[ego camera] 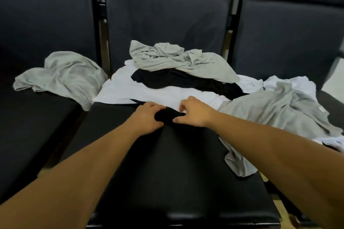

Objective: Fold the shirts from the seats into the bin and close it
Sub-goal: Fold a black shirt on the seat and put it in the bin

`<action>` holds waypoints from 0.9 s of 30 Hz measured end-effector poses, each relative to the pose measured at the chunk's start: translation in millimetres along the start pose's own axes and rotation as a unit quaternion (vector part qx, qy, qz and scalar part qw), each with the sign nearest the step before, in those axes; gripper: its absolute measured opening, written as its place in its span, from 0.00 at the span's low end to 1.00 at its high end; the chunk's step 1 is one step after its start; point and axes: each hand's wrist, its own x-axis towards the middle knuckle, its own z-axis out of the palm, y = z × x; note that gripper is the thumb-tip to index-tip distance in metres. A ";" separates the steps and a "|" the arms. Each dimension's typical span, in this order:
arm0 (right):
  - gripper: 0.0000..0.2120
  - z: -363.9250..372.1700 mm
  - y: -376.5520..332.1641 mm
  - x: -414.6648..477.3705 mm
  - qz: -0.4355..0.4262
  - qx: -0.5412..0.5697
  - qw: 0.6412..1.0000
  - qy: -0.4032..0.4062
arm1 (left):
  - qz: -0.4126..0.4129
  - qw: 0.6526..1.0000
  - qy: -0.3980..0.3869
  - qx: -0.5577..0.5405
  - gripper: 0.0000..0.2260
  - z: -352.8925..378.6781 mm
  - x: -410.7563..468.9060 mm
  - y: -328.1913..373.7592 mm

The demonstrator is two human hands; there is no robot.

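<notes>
Working a black shirt [167,115], laid over the near part of the middle seat [111,115]; dark on dark, so hard to trace its outline. Gripped at its bunched far edge by both hands: left hand [147,118] curled round the cloth, right hand [195,113] pinching it just beside, the two close together with only the bunch between. Looks like the start of a fold, no clean crease yet.

Just beyond, on the same seat, a crumpled heap: top grey shirt [167,55], second black shirt [178,80] under it, white shirt [126,87] at the bottom.

To the left, a left grey shirt [61,76] draped from the gap onto the left seat [28,135]. To the right, a right grey shirt [270,115] over white cloth [290,82], spilling toward the near edge.

No bin in view, no folded shirt in view. Judged early in the task: nothing seen finished, every piece in view left to fold, then binning and closing.
</notes>
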 end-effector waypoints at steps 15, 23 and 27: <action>0.04 24.3 -38.0 -78.6 -0.088 0.103 0.991 0.001 | -0.050 0.990 0.030 -0.130 0.02 -8.6 -50.0 -3.2; 0.12 -5.7 -91.4 -142.8 -0.084 0.342 0.935 0.045 | -0.215 0.722 0.012 -0.658 0.11 -37.9 -108.0 17.1; 0.11 -6.8 -108.9 -175.9 -0.083 0.425 0.902 -0.005 | -0.233 0.749 -0.026 -0.620 0.07 -32.5 -125.0 36.7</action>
